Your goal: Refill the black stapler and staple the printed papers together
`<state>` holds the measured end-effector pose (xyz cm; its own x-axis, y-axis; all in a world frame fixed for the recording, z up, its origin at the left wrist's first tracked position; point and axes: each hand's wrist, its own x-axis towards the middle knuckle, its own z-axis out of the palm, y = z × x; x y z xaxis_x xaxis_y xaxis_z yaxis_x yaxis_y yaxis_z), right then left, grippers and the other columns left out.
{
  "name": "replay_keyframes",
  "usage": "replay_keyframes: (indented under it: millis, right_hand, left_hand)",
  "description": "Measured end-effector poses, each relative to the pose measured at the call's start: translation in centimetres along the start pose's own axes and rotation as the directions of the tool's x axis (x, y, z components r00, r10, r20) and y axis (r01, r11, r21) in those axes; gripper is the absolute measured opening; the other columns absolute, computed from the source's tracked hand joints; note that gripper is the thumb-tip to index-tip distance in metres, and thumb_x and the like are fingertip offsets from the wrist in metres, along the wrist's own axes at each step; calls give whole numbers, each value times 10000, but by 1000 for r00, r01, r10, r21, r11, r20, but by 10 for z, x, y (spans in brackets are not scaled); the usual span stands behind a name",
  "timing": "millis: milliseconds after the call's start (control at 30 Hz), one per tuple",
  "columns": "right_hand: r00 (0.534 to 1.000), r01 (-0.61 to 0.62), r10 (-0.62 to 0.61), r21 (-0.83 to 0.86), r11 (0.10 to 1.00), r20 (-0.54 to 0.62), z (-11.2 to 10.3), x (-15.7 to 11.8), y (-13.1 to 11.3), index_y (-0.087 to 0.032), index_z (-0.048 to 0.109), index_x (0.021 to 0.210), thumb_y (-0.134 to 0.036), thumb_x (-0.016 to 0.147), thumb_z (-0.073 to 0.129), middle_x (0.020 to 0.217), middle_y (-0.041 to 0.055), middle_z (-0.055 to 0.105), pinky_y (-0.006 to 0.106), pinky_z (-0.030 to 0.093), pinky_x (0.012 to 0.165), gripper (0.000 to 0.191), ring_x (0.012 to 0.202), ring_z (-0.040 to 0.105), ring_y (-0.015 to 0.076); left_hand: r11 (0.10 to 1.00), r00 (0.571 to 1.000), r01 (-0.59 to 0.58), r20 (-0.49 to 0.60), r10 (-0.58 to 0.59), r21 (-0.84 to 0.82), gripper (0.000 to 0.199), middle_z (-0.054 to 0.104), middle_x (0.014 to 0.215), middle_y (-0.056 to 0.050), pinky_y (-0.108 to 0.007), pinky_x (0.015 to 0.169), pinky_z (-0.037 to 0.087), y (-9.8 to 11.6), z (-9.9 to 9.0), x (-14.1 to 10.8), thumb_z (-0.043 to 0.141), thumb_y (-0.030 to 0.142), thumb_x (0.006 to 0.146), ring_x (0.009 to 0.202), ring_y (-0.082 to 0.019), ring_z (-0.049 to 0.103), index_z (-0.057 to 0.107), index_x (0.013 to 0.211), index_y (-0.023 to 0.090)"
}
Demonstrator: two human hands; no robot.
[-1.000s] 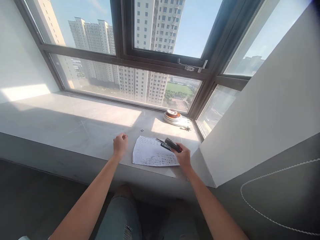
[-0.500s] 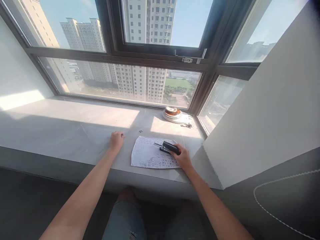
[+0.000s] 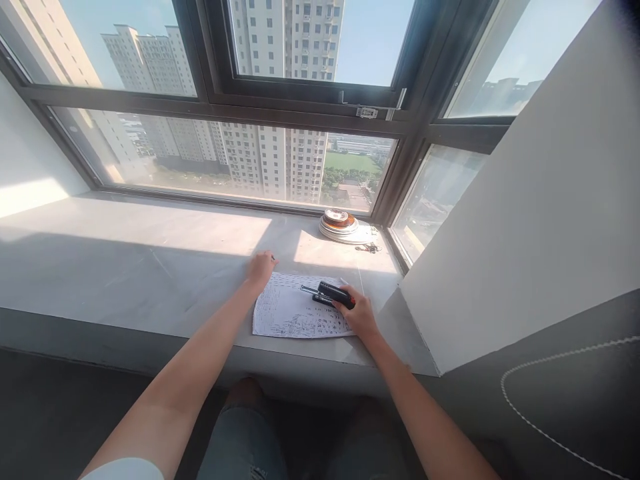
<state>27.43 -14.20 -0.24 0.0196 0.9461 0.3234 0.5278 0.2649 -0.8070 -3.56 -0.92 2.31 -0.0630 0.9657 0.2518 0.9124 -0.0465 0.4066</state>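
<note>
My right hand grips a black stapler over the sheets of paper, which are covered in handwriting. The stapler's top is raised, and a thin metal piece sticks out from its front, pointing left. My left hand rests on the sill just past the paper's upper left corner. Its fingers are pinched together around something small and dark at the tips, too small to make out. The little metal bits seen on the sill earlier are hidden by these fingers.
A stack of plates or round reels sits by the window corner, with a small bunch of keys or trinkets beside it. The grey windowsill ends at a front edge above my knees. A beaded cord hangs at the right.
My left hand has moved right and slightly away from me, onto the spot where the small metal bits lay. My right hand keeps the stapler over the paper. The view has shifted slightly.
</note>
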Motion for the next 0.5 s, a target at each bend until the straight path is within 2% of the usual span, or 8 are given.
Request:
replay_keyframes:
  millis: [200,300,433,500]
  right_hand:
    - [998,-25,25,3,1000,50,0,1,3,-227,720,1157,-451,843,706,1073,85,761,418,565,826,386,994,696,313]
    - [999,-14,14,3,1000,50,0,2,4,-238,720,1145,-452,847,704,1051,76,764,423,563,836,367,983,698,313]
    - [999,-8,8,6,1000,48,0,2,4,-251,723,1119,-444,844,707,1047,71,766,417,565,823,337,960,700,307]
    - [999,-7,7,2,1000,45,0,2,4,-253,721,1117,-434,841,710,1050,70,767,417,563,830,329,964,700,305]
  left_hand:
    - [1000,998,-7,68,6,20,195,750,936,-132,-356,799,519,-2,12,6,609,259,970,942,-303,709,772,1013,161]
    - [999,997,-14,79,11,38,216,753,948,-135,-348,818,509,-3,14,8,590,261,981,990,-302,702,782,1004,165]
    - [998,996,-28,82,24,49,289,761,1068,-141,-349,907,495,-1,11,7,563,252,991,1142,-302,663,766,1184,178]
    - [998,995,-29,98,24,51,305,762,1093,-133,-344,923,491,-1,9,6,559,256,991,1160,-294,659,766,1205,195]
